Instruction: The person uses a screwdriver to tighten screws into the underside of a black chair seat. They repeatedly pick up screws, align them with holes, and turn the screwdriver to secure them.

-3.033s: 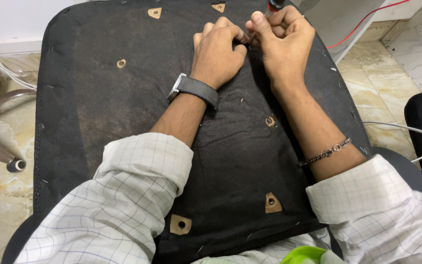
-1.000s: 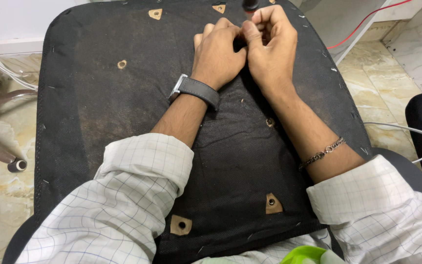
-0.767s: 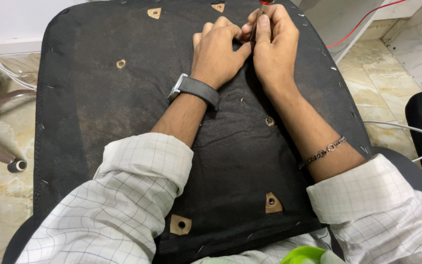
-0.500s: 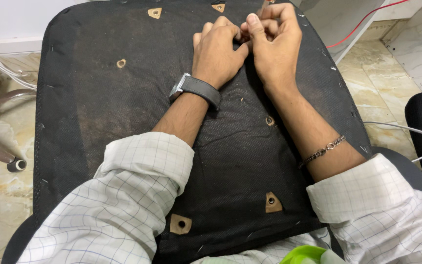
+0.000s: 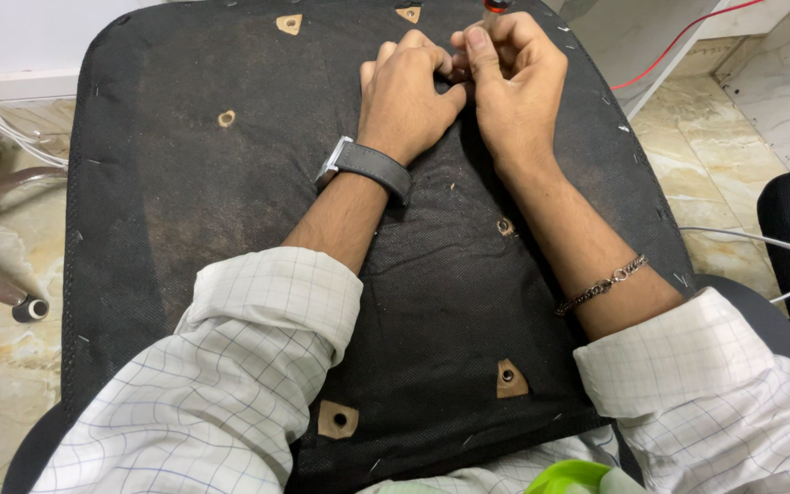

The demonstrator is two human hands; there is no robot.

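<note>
Since three seconds back the right hand [image 5: 514,78] has shifted in closer to the left hand [image 5: 406,91], knuckles now touching, and the head view has barely changed otherwise. Both hands sit at the far edge of the black fabric-covered seat base [image 5: 185,229], which lies upside down across the person's lap. Left hand is curled into a loose fist, knuckles down on the fabric; what it pinches, if anything, cannot be told. Right hand is closed too, thumb laid up along the index finger, wrapped around a thin red-tipped tool [image 5: 494,7] that pokes out at the top of the fist (only the tip shows, rest hidden in the palm). A grey wristwatch [image 5: 369,166] is on the left wrist, a metal chain bracelet [image 5: 601,285] on the right. Brown triangular cutouts with bolt holes [image 5: 508,379] dot the fabric. A red cable [image 5: 678,41] runs over the marble floor at upper right, white cables [image 5: 779,247] at right.
</note>
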